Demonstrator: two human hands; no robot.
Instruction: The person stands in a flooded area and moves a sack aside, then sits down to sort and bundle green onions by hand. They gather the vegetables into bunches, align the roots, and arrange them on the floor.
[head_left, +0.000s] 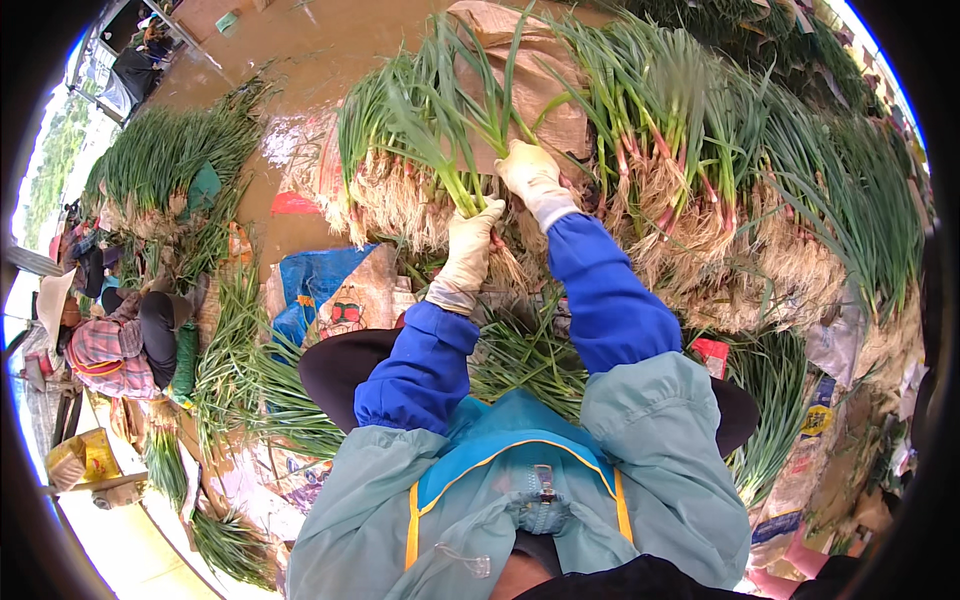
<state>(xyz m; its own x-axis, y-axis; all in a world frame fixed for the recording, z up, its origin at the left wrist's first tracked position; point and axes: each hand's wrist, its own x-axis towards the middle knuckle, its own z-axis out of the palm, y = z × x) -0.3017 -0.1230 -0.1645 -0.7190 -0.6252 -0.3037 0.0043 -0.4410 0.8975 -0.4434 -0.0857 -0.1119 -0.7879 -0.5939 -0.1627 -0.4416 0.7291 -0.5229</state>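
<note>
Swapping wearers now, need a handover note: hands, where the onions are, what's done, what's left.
Left hand: gloved, closed around the white stalks of a green onion bunch.
Right hand: gloved, gripping the same bunch higher up, where the stalks turn green.
Bunch stands upright, roots down, against the stacked onion pile ahead.
Done: many onions stacked upright on sacking.
Left: loose onions lie flat in front of the lap; more rows to the left. Another person sits far left.

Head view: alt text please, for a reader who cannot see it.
Two gloved hands, left hand and right hand, clasp a bunch of green onions above piles of more onions on sacks. Another person sits at the far left on the muddy floor.
</note>
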